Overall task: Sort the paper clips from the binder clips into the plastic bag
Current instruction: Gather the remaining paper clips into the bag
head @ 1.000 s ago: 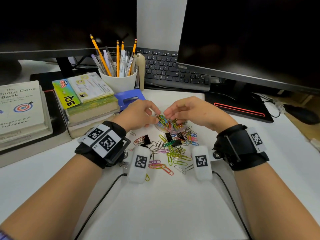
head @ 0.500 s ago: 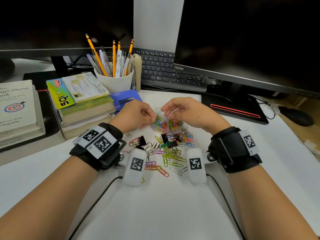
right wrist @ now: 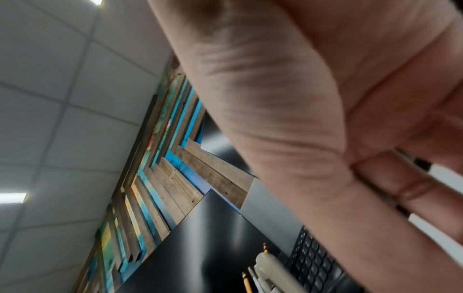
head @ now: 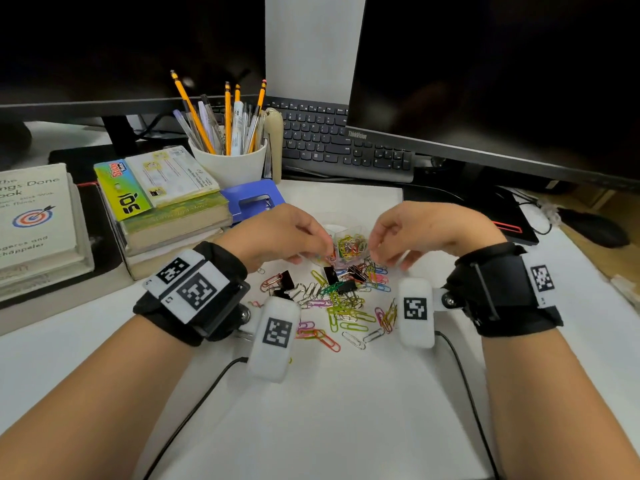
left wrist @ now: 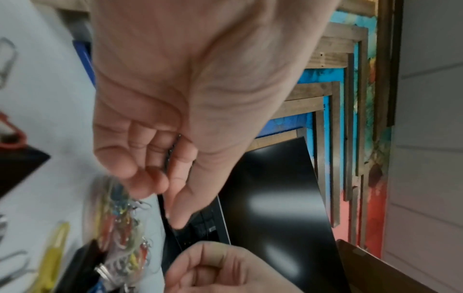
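My left hand [head: 277,237] hovers at the near left edge of the plastic bag [head: 346,244], its fingers [left wrist: 140,158] curled in toward the thumb; whether they pinch the bag's film I cannot tell. My right hand [head: 426,233] sits at the bag's right side, fingers loosely bent, grip unclear. The bag lies on the white worktop [head: 346,410] between both hands, coloured paper clips [head: 349,317] inside it and scattered nearer me among black binder clips [head: 287,278].
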Action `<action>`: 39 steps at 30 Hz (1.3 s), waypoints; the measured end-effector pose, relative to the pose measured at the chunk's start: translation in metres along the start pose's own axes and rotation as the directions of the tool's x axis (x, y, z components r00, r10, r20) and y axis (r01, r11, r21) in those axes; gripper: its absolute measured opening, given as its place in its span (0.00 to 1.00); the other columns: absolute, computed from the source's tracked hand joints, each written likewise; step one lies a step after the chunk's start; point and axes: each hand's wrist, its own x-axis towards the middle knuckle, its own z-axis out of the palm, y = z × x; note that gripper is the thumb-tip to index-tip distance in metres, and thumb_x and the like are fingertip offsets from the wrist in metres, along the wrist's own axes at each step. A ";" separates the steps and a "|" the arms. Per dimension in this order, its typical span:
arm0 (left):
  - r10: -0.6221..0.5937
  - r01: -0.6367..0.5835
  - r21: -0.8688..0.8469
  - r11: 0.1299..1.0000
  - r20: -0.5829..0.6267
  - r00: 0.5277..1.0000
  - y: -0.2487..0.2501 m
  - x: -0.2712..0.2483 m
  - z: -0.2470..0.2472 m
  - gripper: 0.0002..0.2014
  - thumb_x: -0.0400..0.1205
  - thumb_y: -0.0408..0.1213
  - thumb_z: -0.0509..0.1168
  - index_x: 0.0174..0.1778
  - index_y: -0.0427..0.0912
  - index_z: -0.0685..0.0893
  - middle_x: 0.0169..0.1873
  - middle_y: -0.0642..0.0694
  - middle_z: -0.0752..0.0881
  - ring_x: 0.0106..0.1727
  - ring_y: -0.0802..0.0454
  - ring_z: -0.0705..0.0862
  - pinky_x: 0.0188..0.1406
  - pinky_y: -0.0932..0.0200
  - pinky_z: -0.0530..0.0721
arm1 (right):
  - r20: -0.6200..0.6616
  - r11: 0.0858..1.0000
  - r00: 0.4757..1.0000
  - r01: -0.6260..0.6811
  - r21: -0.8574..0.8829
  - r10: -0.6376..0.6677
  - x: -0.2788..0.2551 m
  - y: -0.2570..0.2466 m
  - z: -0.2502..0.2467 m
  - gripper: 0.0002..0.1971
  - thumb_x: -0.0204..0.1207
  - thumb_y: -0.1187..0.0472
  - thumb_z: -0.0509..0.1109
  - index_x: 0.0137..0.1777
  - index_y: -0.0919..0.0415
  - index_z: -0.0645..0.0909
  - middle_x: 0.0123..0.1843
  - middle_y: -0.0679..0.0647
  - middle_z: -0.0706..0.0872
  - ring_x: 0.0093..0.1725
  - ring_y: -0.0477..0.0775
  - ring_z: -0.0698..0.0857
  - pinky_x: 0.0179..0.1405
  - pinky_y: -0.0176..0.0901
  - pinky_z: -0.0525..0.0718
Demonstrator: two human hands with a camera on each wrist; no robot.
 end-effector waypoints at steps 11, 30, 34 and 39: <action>-0.098 0.049 0.522 0.851 0.068 0.993 0.009 -0.012 0.014 0.24 0.67 0.54 0.76 0.48 0.37 0.86 0.39 0.48 0.80 0.43 0.50 0.79 0.48 0.58 0.77 | 0.034 0.947 0.990 -0.122 -0.297 0.138 -0.001 -0.013 0.019 0.39 0.59 0.51 0.85 0.68 0.53 0.71 0.52 0.51 0.85 0.42 0.50 0.91 0.51 0.49 0.88; 0.050 -0.085 0.534 0.841 0.080 0.996 0.000 -0.008 0.015 0.07 0.70 0.34 0.76 0.43 0.43 0.90 0.27 0.59 0.82 0.32 0.60 0.81 0.39 0.65 0.81 | 0.006 0.978 0.989 0.144 -0.153 -0.145 0.011 -0.003 0.015 0.06 0.69 0.66 0.77 0.45 0.61 0.87 0.47 0.57 0.92 0.38 0.50 0.90 0.48 0.41 0.89; 0.084 -0.122 0.531 0.839 0.095 0.992 0.000 -0.007 0.013 0.06 0.71 0.34 0.76 0.43 0.42 0.91 0.26 0.60 0.82 0.29 0.64 0.79 0.34 0.70 0.78 | -0.072 0.972 0.970 0.232 -0.026 -0.233 0.012 -0.001 0.011 0.07 0.69 0.67 0.78 0.46 0.62 0.87 0.45 0.58 0.91 0.35 0.46 0.86 0.41 0.31 0.87; 0.113 -0.152 0.531 0.834 0.105 0.988 -0.001 -0.006 0.008 0.06 0.72 0.36 0.76 0.43 0.43 0.91 0.28 0.57 0.84 0.34 0.59 0.82 0.39 0.66 0.81 | -0.224 0.940 0.934 0.313 0.136 -0.279 0.019 0.002 0.010 0.04 0.71 0.67 0.77 0.45 0.61 0.88 0.36 0.47 0.87 0.32 0.42 0.85 0.39 0.29 0.85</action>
